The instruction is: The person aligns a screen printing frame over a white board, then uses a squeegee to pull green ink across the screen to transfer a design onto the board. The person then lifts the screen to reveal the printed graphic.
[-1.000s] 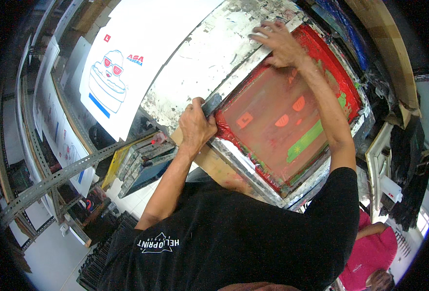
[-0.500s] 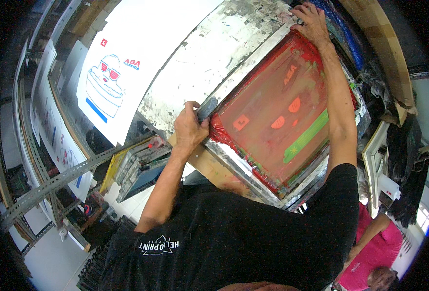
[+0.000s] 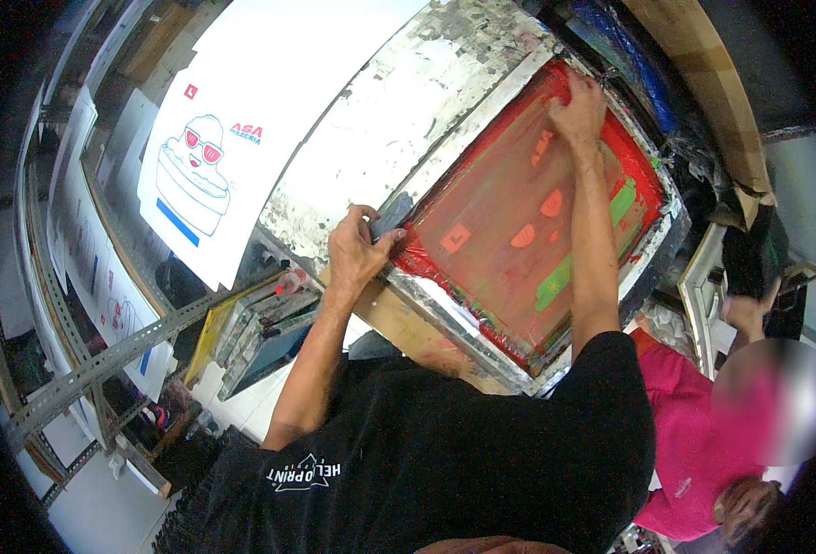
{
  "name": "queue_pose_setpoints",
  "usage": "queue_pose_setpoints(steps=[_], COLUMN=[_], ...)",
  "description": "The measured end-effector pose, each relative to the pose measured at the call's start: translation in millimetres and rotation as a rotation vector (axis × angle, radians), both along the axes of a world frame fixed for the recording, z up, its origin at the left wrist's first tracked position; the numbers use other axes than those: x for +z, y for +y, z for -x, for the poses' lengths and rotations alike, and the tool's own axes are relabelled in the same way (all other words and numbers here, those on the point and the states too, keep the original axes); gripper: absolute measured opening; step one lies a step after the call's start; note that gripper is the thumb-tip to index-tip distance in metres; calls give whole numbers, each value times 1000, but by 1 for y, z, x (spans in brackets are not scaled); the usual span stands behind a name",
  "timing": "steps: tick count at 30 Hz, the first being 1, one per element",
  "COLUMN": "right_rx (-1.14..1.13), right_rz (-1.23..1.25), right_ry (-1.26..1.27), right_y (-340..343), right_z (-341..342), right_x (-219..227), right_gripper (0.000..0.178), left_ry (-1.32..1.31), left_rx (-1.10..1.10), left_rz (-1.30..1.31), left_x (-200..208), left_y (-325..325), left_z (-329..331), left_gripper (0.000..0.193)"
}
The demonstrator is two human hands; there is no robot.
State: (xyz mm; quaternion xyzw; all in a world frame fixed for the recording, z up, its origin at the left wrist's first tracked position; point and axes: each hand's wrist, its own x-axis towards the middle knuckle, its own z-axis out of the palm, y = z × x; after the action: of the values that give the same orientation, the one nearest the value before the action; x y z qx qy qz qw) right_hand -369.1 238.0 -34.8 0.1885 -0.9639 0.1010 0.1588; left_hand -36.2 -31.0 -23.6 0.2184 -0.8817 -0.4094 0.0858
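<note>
A screen-printing frame (image 3: 486, 125) lies tilted across the worktable, its brownish mesh (image 3: 496, 208) bordered by red ink or tape and marked with orange shapes and a green strip. At the frame's left corner, my left hand (image 3: 357, 247) is closed on the edge, thumb by a grey piece (image 3: 392, 215) there. My right hand (image 3: 579, 111) reaches over the mesh near the far right inner border; its fingers are bent and smeared by motion. Beyond the frame spreads a paint-spotted white board (image 3: 380, 120). A white sheet (image 3: 196, 175) printed with a blue-lined cartoon cup in red sunglasses lies farther left.
Metal racks with an angled bar (image 3: 150, 342) hold more printed sheets (image 3: 103, 249) at the left. Several frames (image 3: 265, 342) lean below them. At the lower right, a person in a pink shirt (image 3: 680, 425) stands close by, an arm stretched toward a pale frame (image 3: 703, 295).
My right hand has left the frame's far corner and moved inward over the mesh. My left hand stays at the left corner. The person in pink has come nearer, arm now raised.
</note>
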Motion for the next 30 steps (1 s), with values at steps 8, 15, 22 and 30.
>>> queue_pose_setpoints(steps=[8,15,22,30], right_rx=[10,-95,-36,-85], right_rz=[-286,-87,-86,-131], right_ry=[-119,-264,-297,-280], right_y=[-34,-49,-95,-133], right_z=[10,9,-79,-174], right_x=[-23,-11,-5,-23], right_gripper=[82,89,89,93], left_ry=[-3,208,87,23], left_rx=[99,46,24,117], left_rz=[-111,-248,-289,-192], left_x=[-15,-50,-47,-37], left_y=[-8,-12,-17,-13], left_z=[-7,-2,-8,-8], left_gripper=[15,14,15,18])
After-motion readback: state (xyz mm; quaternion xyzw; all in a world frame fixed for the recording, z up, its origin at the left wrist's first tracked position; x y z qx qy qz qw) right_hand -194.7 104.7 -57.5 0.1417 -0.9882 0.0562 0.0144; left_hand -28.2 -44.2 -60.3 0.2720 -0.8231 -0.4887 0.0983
